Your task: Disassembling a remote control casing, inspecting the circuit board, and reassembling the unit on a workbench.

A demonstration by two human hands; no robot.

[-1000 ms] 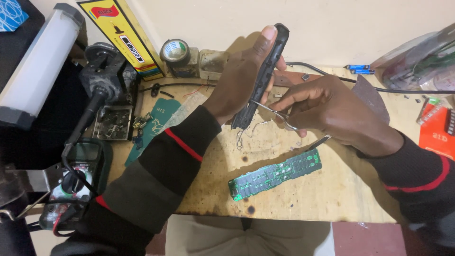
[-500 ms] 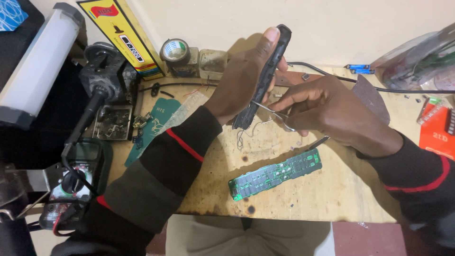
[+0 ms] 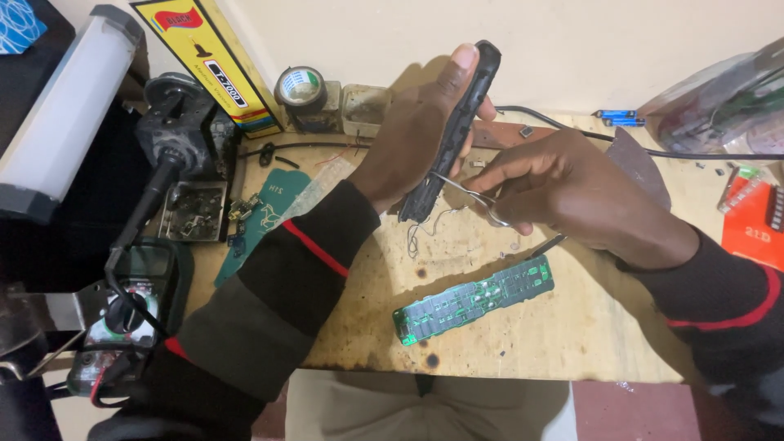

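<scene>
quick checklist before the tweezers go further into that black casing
1. Left hand grips the black casing firmly, held up off the bench: ok.
2. Right hand pinches the metal tweezers: ok.
3. Tweezer tips meet the casing's edge: ok; what they touch inside: cannot tell.
4. Green circuit board lies flat on the wooden bench, apart from both hands: ok.
5. Thin loose wires dangle under the casing near the tweezers: not ok.
</scene>
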